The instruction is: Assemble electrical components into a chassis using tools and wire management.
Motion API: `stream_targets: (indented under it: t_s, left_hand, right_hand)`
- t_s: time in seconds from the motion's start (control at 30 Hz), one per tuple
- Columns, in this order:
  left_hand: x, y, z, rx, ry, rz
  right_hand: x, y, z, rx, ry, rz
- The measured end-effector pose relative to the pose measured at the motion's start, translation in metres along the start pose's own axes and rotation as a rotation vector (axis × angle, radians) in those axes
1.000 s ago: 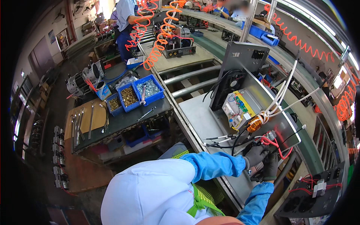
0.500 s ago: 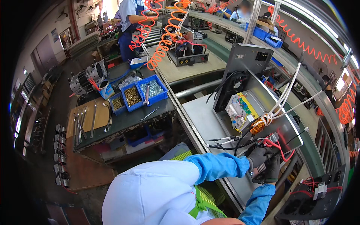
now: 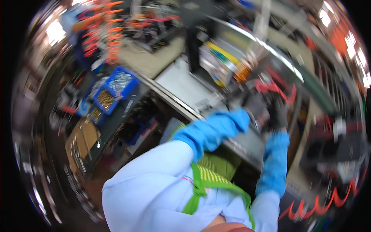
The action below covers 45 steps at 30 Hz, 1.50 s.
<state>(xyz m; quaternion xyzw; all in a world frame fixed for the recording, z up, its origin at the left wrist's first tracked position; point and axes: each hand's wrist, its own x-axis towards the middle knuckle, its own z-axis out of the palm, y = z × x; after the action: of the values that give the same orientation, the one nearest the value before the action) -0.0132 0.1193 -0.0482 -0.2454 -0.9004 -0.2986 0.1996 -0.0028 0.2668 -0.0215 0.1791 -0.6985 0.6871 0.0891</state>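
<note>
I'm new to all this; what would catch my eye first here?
Probably the bright blue sleeves, right of and below the centre, with a thick red cable above them. Next, the orange coils hanging at upper left, blurred but vivid. Below those, blue bins of small metal parts sit on the dark bench.

Thick, bright red cables (image 3: pixel 266 87) bend in loose loops at the near right part of an open grey metal chassis (image 3: pixel 281 63). Their ends seem blurred past telling.
</note>
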Motion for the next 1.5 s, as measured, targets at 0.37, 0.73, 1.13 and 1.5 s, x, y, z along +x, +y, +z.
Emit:
stream_targets:
  t_s: [0.37,0.73,1.13,1.5]
  left_hand:
    - [0.006,0.060,-0.029,-0.731,0.007,-0.244]
    - [0.004,0.076,-0.031,-0.740,0.233,-0.291]
    - [-0.006,0.088,-0.029,-0.927,0.305,-0.331]
    - [0.036,0.098,-0.075,-0.142,-0.114,-0.106]
  right_hand:
    - [-0.031,-0.024,-0.037,0.372,0.100,0.311]
    - [-0.030,-0.030,-0.031,0.415,0.187,0.313]
    - [-0.031,-0.041,-0.027,0.182,0.094,0.277]
    - [-0.053,-0.029,-0.021,-0.314,0.354,-0.176]
